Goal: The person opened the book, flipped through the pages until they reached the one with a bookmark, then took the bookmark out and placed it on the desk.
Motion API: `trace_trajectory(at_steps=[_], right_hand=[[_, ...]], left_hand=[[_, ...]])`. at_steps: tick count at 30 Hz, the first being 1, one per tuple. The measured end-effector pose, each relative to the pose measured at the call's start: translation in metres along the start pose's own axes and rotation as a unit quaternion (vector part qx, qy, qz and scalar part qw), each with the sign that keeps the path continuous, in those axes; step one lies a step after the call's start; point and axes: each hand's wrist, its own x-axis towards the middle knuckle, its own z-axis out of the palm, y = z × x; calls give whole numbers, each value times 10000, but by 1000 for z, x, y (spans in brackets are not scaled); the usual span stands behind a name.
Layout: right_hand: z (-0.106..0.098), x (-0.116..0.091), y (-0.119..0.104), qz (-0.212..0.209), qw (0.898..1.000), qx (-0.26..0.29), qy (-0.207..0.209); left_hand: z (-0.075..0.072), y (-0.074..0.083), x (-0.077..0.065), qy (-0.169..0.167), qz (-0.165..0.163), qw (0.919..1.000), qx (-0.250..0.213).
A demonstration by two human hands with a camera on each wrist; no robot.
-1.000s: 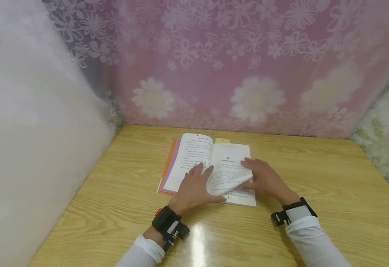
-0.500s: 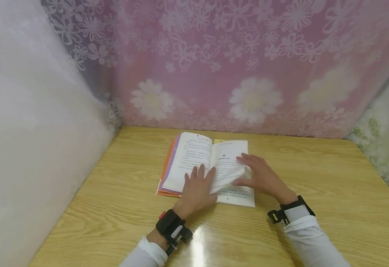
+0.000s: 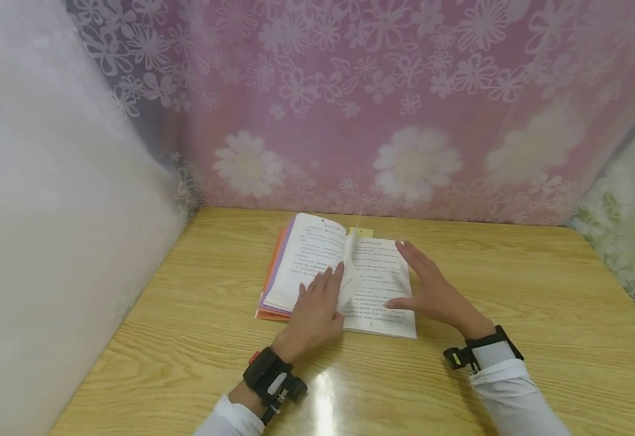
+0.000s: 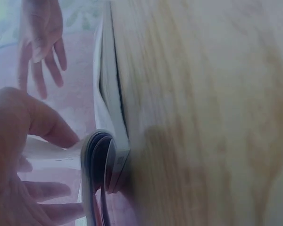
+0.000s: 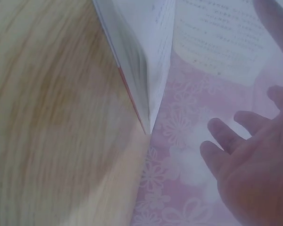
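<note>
An open book (image 3: pixel 380 284) lies on the table, with orange and purple edges showing under its left side. One page (image 3: pixel 349 281) stands raised near the spine, partly turned over. My left hand (image 3: pixel 311 312) rests on the left page, its fingers extended beside the raised page. In the left wrist view its thumb (image 4: pixel 52 125) is next to that page, though firm contact cannot be told. Fingers spread, my right hand (image 3: pixel 440 297) hovers at the right page's outer edge and holds nothing. The right wrist view shows the same hand (image 5: pixel 259 169) apart from the book.
Behind the book, a small yellow tab (image 3: pixel 365 232) sticks out past its top edge. The wooden table (image 3: pixel 186 339) reaches back to a pink flowered curtain (image 3: pixel 317 121). A white cloth wall (image 3: pixel 66 212) borders the left side.
The right page was bent up between both hands; it has swung left to the spine, uncovering a page of text beneath. My right hand has let go of it and spread its fingers.
</note>
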Motion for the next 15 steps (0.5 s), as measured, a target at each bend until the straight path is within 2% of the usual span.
trace_trajectory(at_steps=[3,7,10,15], right_hand=[[1,-3,2,9,9999,-94,-76],[4,-5,5,10,9996,-194,-215],[6,-7,7,17,9993,-214,-291],[8,-10,10,12,9991,-262,-341]], left_hand=[[-1,-3,1,442,-69,9987,-231],[-4,-6,2,959,-334,9941,-381],[-6,-11,2,1132,-577,9916,-254],[-5,-20,1,1160,-946,9887,-39]])
